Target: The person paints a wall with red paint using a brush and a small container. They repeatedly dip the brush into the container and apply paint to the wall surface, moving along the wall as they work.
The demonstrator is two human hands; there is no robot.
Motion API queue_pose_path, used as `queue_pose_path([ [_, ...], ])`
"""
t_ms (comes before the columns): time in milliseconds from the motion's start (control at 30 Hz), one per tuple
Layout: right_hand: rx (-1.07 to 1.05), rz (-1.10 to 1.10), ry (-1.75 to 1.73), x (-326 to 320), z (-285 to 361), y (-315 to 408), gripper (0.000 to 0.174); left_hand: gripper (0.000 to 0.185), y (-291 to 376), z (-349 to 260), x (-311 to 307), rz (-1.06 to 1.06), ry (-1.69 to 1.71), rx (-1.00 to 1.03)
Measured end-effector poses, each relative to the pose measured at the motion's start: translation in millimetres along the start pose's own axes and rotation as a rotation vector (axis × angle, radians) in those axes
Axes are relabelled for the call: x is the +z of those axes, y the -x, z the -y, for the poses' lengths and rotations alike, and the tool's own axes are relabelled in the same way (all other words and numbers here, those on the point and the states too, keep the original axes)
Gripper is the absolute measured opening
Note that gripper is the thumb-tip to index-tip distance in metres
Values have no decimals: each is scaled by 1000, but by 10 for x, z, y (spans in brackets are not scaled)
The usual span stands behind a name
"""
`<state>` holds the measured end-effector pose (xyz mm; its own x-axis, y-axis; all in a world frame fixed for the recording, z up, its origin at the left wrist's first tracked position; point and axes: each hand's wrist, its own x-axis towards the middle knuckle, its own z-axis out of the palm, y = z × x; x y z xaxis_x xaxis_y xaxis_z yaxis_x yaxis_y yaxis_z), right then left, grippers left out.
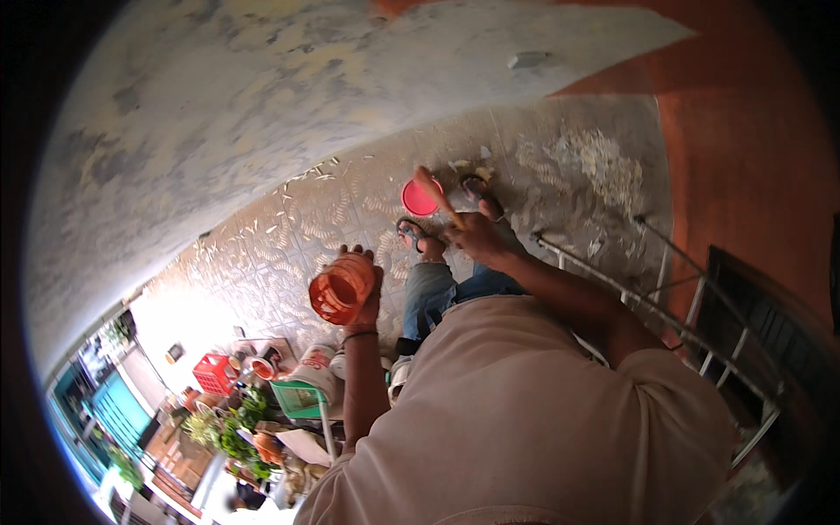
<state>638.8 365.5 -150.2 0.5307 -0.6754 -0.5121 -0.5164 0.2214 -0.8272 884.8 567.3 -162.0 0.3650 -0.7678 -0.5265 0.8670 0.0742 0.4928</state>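
My left hand [373, 298] grips a round plastic container [326, 296], tilted so its mouth shows, the inside smeared with orange paint. In my right hand [483, 237] is a paintbrush [436, 190], held by its handle, its orange-stained head pointing away from me. Below the brush, on the floor by my sandalled feet, sits a round pinkish-red lid or container [415, 202]; which of the two I cannot tell. Ahead rises a wall [262, 85] with patchy grey and whitish plaster, bordered by orange paint at the upper right.
Paint flakes lie over the patterned tile floor [315, 216], with a heap [600, 161] at right. A metal ladder-like frame [656, 308] stands close to my right arm. Behind my left arm are a green chair [295, 399], a white bucket [317, 367], a red crate [213, 374] and plants [243, 433].
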Motion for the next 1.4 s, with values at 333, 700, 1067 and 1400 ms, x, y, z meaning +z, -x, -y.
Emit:
queue_pose_path([
  [333, 517, -424, 163, -516, -2089, 1203, 33, 51, -237, -551, 342, 42, 352, -139],
  [700, 941, -520, -92, -509, -3057, 2386, 34, 47, -194, 563, 1197, 10, 252, -365],
  [1067, 562, -409, 259, -219, -3541, 2490, 31, 44, -629, 861, 1680, 208, 200, -555],
  [1400, 734, -608, -76, -482, -3120, 2079, 37, 49, -895, 1015, 1697, 292, -46, -703],
])
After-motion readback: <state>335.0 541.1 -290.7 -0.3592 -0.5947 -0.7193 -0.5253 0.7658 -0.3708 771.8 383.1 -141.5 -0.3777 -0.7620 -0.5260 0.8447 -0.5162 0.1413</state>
